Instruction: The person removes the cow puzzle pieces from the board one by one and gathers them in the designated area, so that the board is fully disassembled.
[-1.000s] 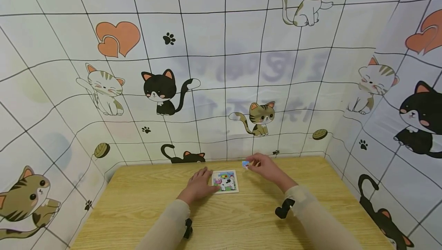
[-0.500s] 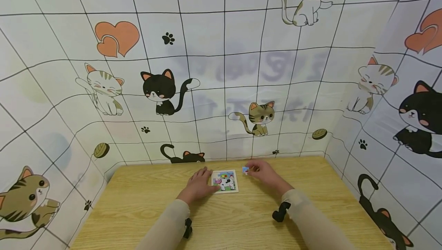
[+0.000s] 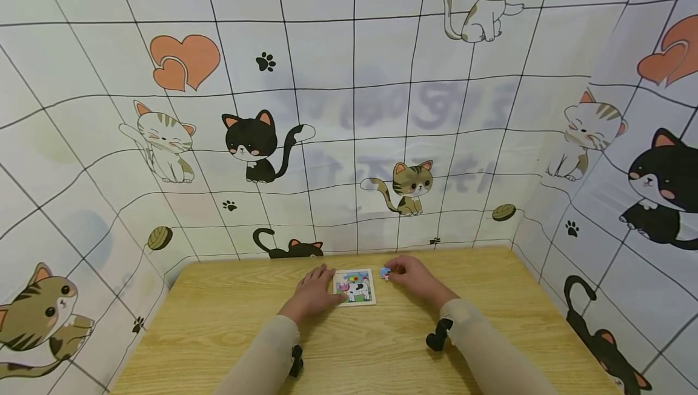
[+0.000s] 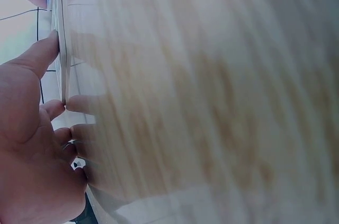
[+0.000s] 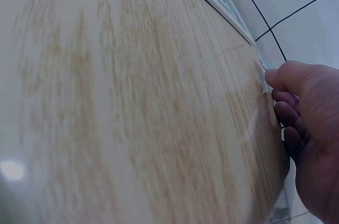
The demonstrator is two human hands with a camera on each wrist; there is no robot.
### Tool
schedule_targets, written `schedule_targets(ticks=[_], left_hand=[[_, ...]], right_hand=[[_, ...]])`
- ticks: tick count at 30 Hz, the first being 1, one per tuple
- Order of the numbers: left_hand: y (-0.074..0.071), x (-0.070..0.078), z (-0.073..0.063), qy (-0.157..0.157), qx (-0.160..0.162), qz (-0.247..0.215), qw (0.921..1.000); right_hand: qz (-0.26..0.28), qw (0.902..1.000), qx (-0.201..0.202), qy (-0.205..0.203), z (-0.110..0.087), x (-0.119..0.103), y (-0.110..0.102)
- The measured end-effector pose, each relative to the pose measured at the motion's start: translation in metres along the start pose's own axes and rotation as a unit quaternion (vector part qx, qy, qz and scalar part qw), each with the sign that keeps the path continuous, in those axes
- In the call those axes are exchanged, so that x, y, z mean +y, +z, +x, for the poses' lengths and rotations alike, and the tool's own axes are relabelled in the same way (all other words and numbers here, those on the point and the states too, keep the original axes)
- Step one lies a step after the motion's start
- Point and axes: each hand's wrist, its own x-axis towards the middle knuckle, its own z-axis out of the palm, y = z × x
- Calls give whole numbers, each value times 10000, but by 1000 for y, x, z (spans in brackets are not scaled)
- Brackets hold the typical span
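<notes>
A small square jigsaw puzzle (image 3: 374,289) with a white frame and a cow picture lies flat near the back of the table. My left hand (image 3: 312,294) rests along its left side, the thumb (image 4: 43,52) on the board and the other fingers spread beside it. To the right of the puzzle, my right hand (image 3: 417,278) pinches a small blue and pink puzzle piece (image 3: 385,273) between thumb and fingers. In the right wrist view the fingers of my right hand (image 5: 318,123) hide most of the piece.
The wooden table (image 3: 371,352) ends at a wall cloth (image 3: 327,165) printed with cats and grid lines, which also hangs at both sides. Dark straps (image 3: 296,361) sit on both wrists.
My right hand has come toward me from the table's back edge and slightly left, bringing the puzzle piece closer to the puzzle. My left hand has stayed in place.
</notes>
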Motion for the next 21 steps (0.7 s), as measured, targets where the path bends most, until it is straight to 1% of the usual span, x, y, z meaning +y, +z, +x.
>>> schedule_targets(ticks=[1, 3, 7, 10, 13, 16, 19, 21], left_hand=[[2, -2, 1, 10, 8, 38, 10000], [-1, 1, 0, -42, -55, -42, 10000], [-6, 7, -5, -80, -77, -125, 9999], [-7, 8, -6, -78, -73, -51, 9999], [-8, 11, -7, -114, -126, -30, 9999], [-13, 15, -11, -120, -151, -107, 9998], [-10, 12, -9, -132, -136, -76, 9998], [-6, 6, -5, -86, -81, -29, 9999]], right_hand=[[-13, 10000, 5, 7, 0, 0, 0], [-57, 10000, 21, -9, 0, 1, 1], [-73, 9999, 33, -109, 1, 4, 2], [-43, 9999, 14, -157, 2, 6, 3], [-67, 9999, -17, -131, 1, 6, 3], [-134, 9999, -7, -90, 1, 5, 3], [-136, 9999, -35, -32, 1, 4, 2], [-99, 9999, -34, -13, 1, 3, 2]])
